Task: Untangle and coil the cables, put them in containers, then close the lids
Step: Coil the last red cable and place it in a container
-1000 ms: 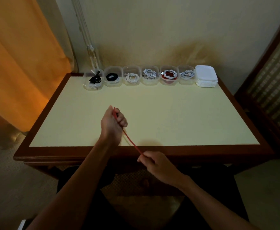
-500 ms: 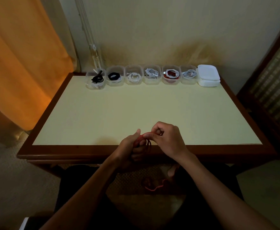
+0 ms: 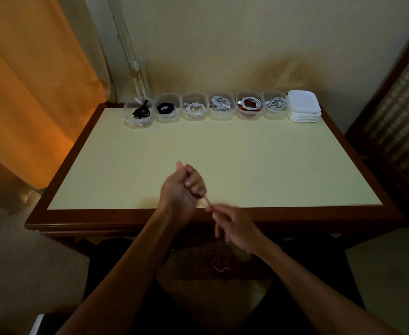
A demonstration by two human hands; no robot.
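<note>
While the left hand (image 3: 183,187) curls in a fist around turns of a red cable (image 3: 208,202) at lower centre of the frame, the right hand (image 3: 235,227), blurred just below and to its right, pinches the strand running out of that fist. Both sit over the near edge of the table (image 3: 247,165). Along the upper edge of the table stand six open clear containers (image 3: 219,105), each holding coiled cables, with a stack of white lids (image 3: 304,107) at the right end.

The loops could slip off the left hand's fingers if the right hand pulls too hard, undoing the coil. A loose tail of cable hangs in the dim space below the table; it may snag there.

Motion blur hides the right hand's fingertips, and how many turns the fist holds cannot be told.
</note>
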